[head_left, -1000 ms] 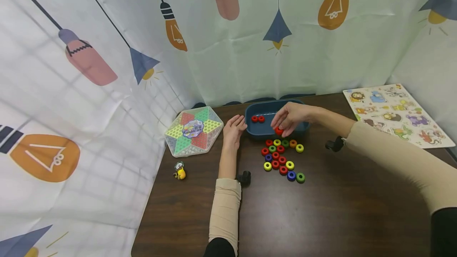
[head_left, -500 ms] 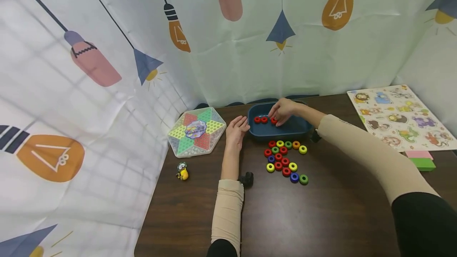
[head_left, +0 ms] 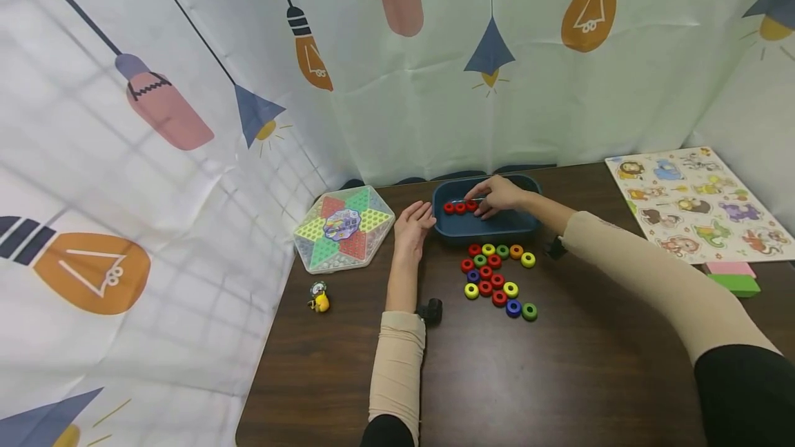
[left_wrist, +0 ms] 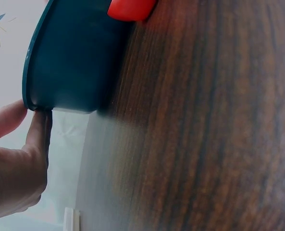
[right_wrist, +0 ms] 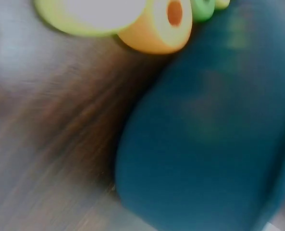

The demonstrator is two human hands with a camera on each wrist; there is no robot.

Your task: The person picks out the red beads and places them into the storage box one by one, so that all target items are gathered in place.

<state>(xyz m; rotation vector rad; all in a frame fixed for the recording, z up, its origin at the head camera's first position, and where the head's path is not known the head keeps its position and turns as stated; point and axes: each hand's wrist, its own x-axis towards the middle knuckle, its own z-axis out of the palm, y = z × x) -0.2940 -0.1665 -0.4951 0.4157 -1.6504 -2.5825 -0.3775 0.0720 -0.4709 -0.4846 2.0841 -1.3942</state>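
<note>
My right hand reaches into the blue tray. Its finger and thumb pinch a red ring on the tray floor. Two more red rings sit in line just left of it. At the tray's left end rests my left hand, its fingers loosely extended. In the left wrist view, fingertips touch the rim corner of the tray. The right wrist view shows the outer tray wall, with the right hand out of sight.
Several loose rings in red, yellow, green, blue and orange lie before the tray. A hexagonal star-patterned game box and a small yellow figure are at left. An animal puzzle board lies at right, over pink and green blocks.
My right hand has carried a red ring down into the tray, then drawn it left beside the other two. My left hand stays at the tray's end. The head view has shifted slightly.
</note>
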